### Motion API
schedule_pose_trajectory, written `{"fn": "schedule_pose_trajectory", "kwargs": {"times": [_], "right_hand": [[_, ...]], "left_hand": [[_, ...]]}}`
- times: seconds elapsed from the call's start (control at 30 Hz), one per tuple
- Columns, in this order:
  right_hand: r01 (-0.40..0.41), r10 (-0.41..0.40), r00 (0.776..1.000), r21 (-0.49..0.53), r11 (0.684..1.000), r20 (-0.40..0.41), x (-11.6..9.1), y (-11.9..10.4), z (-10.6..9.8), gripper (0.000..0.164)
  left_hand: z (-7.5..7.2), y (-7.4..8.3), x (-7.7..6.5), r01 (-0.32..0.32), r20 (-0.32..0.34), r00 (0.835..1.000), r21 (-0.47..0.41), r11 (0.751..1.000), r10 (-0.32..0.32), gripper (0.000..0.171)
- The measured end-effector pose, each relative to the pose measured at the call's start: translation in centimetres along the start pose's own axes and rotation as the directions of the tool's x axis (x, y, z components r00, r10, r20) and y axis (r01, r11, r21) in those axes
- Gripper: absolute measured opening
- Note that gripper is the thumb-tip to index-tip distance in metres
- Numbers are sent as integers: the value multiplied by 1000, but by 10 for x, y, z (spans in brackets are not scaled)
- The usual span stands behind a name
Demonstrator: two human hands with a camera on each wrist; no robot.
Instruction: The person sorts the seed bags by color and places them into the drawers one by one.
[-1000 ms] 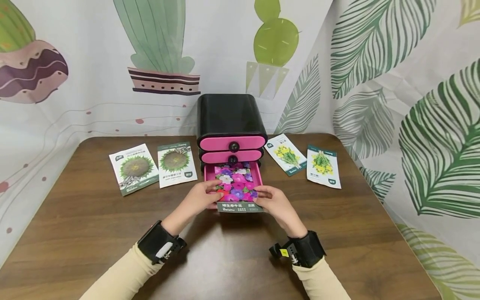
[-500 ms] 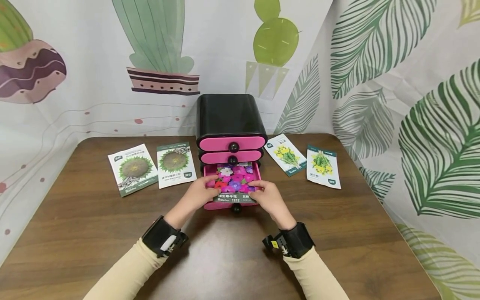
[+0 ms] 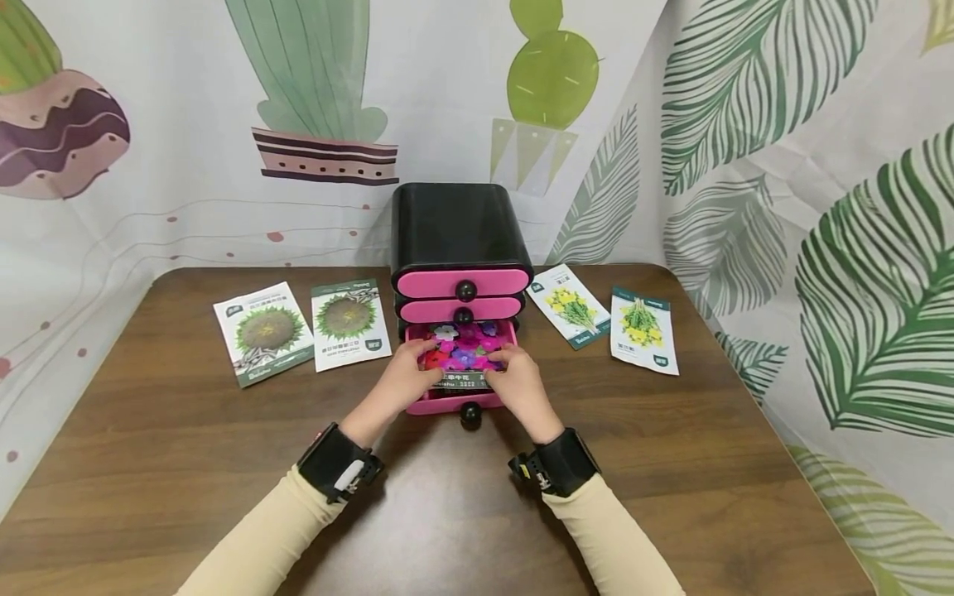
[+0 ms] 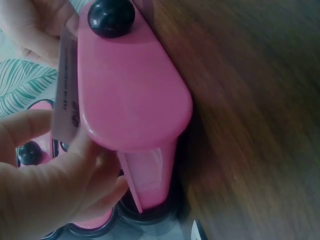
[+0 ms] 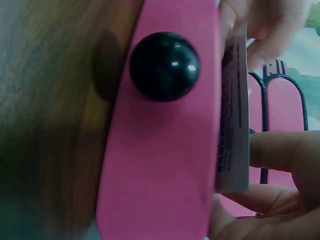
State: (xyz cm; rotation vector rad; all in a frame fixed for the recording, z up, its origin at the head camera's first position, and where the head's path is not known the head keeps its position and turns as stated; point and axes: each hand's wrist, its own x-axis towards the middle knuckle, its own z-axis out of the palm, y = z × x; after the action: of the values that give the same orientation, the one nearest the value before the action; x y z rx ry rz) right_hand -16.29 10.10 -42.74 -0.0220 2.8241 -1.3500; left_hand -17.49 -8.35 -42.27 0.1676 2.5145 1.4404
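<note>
A seed packet (image 3: 464, 358) printed with pink, purple, red and white flowers lies tilted over the pulled-out bottom drawer (image 3: 440, 406) of a small black-and-pink cabinet (image 3: 458, 223). My left hand (image 3: 402, 379) pinches its left edge and my right hand (image 3: 519, 385) pinches its right edge. In the left wrist view the packet (image 4: 66, 95) stands just behind the pink drawer front (image 4: 132, 90), with my left thumb and fingers on either side. The right wrist view shows the printed back of the packet (image 5: 234, 125) beside the drawer's black knob (image 5: 165, 66). The drawer's inside is mostly hidden.
Two sunflower seed packets (image 3: 272, 331) (image 3: 349, 324) lie left of the cabinet. Two yellow-flower packets (image 3: 569, 306) (image 3: 643, 329) lie on its right. The two upper drawers (image 3: 432, 285) are closed. Brown table (image 3: 186, 447) spreads around; a patterned cloth (image 3: 313, 223) hangs behind.
Both hands have moved forward with the flower packet, deeper into the bottom drawer. The drawer's front and knob, covered a second ago, now show. The other packets stay put.
</note>
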Motion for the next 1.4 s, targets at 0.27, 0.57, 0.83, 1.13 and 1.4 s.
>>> {"fn": "schedule_pose_trajectory", "kwargs": {"times": [0.27,0.57,0.83,1.13,1.4], "right_hand": [[96,-96,995,-249,964,12,3,3,14,20],[117,-129,991,-319,941,-17,-3,2,12,20],[90,-86,994,66,994,-63,-31,-5,-18,15],[-293,20,836,416,861,548,-52,21,-28,35],[-568,17,701,544,618,713,-51,31,-6,20]], "left_hand": [[11,-1,0,-59,13,998,27,998,58,48],[13,4,-3,-127,82,989,94,987,119,48],[-11,28,-11,-315,-185,920,170,934,345,34],[-51,28,13,-378,-416,789,251,891,452,49],[-54,16,39,-365,-324,824,323,873,465,47]]}}
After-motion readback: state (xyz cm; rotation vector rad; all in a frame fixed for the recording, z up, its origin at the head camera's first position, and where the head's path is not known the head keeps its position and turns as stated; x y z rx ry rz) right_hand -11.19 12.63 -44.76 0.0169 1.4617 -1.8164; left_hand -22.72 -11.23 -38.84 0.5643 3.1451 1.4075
